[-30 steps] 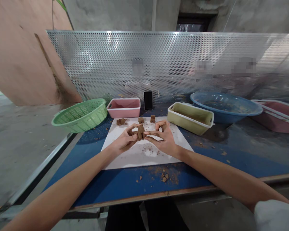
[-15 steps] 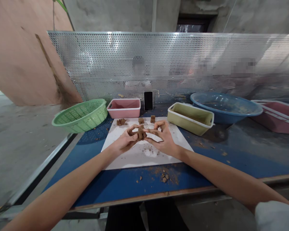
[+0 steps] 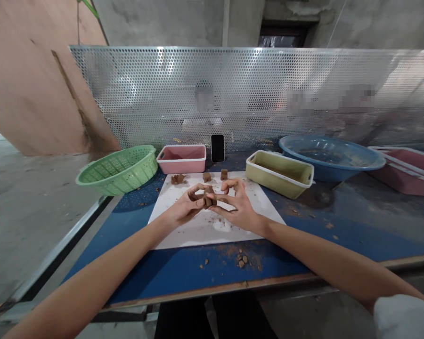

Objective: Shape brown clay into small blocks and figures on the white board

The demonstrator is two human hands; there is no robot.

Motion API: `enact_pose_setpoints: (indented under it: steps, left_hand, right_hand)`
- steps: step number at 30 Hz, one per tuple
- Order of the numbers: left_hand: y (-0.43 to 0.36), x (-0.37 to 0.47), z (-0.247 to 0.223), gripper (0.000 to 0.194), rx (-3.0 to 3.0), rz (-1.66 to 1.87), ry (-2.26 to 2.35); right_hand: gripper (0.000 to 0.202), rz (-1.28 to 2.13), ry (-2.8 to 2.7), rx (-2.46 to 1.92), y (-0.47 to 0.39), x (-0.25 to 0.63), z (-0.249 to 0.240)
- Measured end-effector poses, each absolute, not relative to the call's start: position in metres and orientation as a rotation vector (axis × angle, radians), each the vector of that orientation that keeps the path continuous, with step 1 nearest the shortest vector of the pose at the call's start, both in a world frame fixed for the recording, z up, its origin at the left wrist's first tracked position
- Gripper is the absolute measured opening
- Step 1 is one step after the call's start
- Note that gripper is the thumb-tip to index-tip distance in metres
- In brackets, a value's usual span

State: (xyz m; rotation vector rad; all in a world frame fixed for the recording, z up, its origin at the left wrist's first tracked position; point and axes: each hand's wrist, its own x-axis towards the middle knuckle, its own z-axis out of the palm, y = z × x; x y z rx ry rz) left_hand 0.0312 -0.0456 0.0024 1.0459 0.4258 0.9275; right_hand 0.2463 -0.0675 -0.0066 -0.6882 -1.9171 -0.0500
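- Above the white rectangular sheet (image 3: 183,238) on the blue tabletop (image 3: 183,268), roughly mid-sheet: brown, uneven, clay-like lump (image 3: 209,201), raised between both hands.
- Handling, my guess from where I stand: light, small enough for fingertips. Matte and earthy, so probably not slippery.
- Likely firm but crumbly or a bit soft; brown crumbs (image 3: 242,260) near the table edge and specks on the sheet hint that it sheds bits. Treat as fragile; a hard squeeze could break corners or dent it.
- Best hold: broad sides, thumb opposite fingers, light pressure. Avoid knobby bits on top, which look weakest.
- Left hand (image 3: 184,205): grasping the lump from its left side, thumb on the near face, fingers curled round behind. Opening only as wide as the lump; looks like the main support.
- Right hand (image 3: 243,209): two digits reach to the lump's right side, tips touching, a gap between them further back; other fingers curl up clear of it. Pinching or just pressing, cannot tell.
- Contact patch partly hidden by fingers; exact shape unclear.
- Past the hands, at the sheet's far edge: two small brown blocky pieces (image 3: 207,177) and one rougher brown crumbly clump (image 3: 177,179), all untouched.
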Motion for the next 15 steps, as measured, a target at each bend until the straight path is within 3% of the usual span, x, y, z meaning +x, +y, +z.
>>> enact_pose_setpoints:
  steps: [5, 11, 15]
  left_hand:
    - [-0.0421, 0.031, -0.0028, 0.052, 1.066, 0.921, 0.382]
    - [-0.0427, 0.0311, -0.0018, 0.051, 1.086, 0.901, 0.388]
    - [-0.0432, 0.031, -0.0009, 0.053, 1.082, 0.905, 0.39]
  right_hand:
    - [0.011, -0.092, -1.836, -0.618, -0.0703, 0.2445, -0.0046]
    - [0.035, -0.071, -1.9, -0.67, -0.0712, 0.2442, -0.0069]
    - [0.014, -0.056, -1.888, -0.569, -0.0739, 0.2452, -0.0032]
